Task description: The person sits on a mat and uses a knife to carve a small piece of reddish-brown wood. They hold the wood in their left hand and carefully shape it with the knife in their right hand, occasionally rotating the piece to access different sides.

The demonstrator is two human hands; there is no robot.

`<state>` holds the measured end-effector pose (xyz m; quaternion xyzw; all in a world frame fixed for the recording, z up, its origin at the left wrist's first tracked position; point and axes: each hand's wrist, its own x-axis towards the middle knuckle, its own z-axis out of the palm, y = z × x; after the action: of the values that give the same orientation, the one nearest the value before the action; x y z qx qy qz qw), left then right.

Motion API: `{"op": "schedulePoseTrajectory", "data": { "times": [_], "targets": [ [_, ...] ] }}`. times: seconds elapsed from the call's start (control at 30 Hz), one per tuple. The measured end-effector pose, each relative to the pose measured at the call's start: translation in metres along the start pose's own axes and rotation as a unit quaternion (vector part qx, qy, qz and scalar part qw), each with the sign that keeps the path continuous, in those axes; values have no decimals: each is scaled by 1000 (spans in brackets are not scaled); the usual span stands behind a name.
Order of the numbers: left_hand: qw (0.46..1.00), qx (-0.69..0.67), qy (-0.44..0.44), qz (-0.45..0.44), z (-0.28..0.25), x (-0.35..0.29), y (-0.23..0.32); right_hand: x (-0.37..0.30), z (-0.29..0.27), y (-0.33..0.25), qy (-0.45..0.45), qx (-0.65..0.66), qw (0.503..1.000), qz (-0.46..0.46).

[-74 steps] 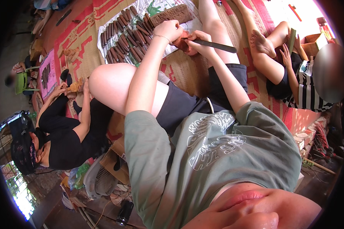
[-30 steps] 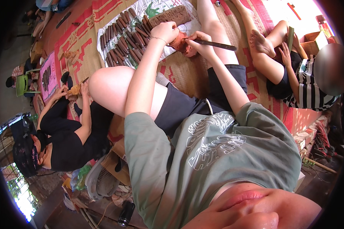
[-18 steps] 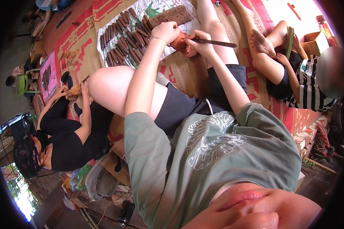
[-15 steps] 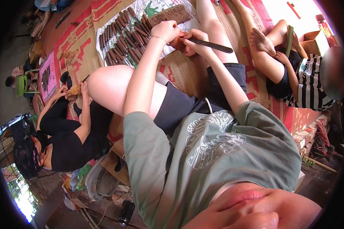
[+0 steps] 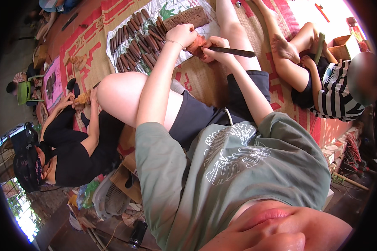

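Note:
In front of me, my left hand (image 5: 181,36) is closed round a reddish-orange piece (image 5: 196,47) that looks like carved wood; the fingers hide part of it. My right hand (image 5: 217,45) is closed on a long, flat, dark tool (image 5: 234,52), whose free end sticks out to the right. The tool's working end is hidden at the reddish piece. Just beyond my hands lies a brown block (image 5: 187,17) with a carved-looking surface. Many dark brown wooden rods (image 5: 134,39), perhaps tool handles, lie in rows to the left of it on a white printed sheet (image 5: 150,6).
A red and tan woven mat (image 5: 94,54) spreads under everything. At left a person in black (image 5: 75,157) holds a tan carved piece (image 5: 83,98). On the right sits a person in a striped shirt (image 5: 337,94) with a green stick (image 5: 319,47), near a wooden box (image 5: 344,47). A fan (image 5: 113,201) stands behind.
My right hand has shifted slightly and the dark tool now lies more level. My left hand keeps its grip on the reddish piece, almost unmoved.

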<state>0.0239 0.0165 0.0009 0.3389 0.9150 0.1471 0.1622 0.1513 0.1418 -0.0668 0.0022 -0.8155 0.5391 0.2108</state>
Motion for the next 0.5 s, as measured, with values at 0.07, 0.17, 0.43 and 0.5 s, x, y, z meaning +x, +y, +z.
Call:
{"op": "schedulePoseTrajectory", "data": {
  "times": [0.07, 0.17, 0.43, 0.5],
  "targets": [
    [1000, 3, 1, 0, -2, 1, 2, 2, 3, -1, 18, 1, 1000, -9],
    [1000, -4, -14, 1, -2, 1, 1, 0, 6, 2, 24, 3, 1000, 5],
    [1000, -3, -13, 2, -3, 1, 2, 5, 3, -6, 30, -5, 999, -30],
    [1000, -8, -14, 1, -1, 2, 0, 4, 3, -5, 13, -18, 999, -25]
  ]
}}
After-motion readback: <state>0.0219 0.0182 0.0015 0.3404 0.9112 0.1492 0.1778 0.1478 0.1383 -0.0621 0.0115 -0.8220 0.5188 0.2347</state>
